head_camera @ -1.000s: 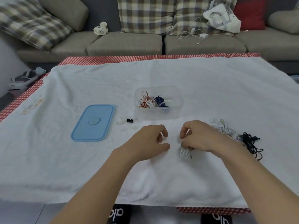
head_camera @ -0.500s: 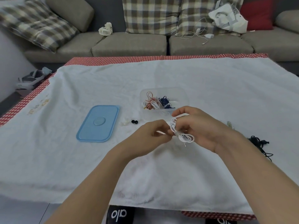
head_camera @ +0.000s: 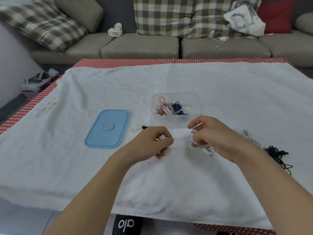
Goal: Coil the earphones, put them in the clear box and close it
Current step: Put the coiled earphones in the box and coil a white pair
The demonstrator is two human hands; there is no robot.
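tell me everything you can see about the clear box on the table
The clear plastic box is a rectangular, open-topped container with rounded corners and see-through walls. It sits upright on the white towel covering the table, just beyond the person's hands. Inside lie coiled earphones: a red-and-white bundle, a white one and a dark blue one, grouped towards its left side. Its flat light blue lid lies apart on the towel to its left. Neither hand appears to touch it, though the right hand overlaps its near corner in view.
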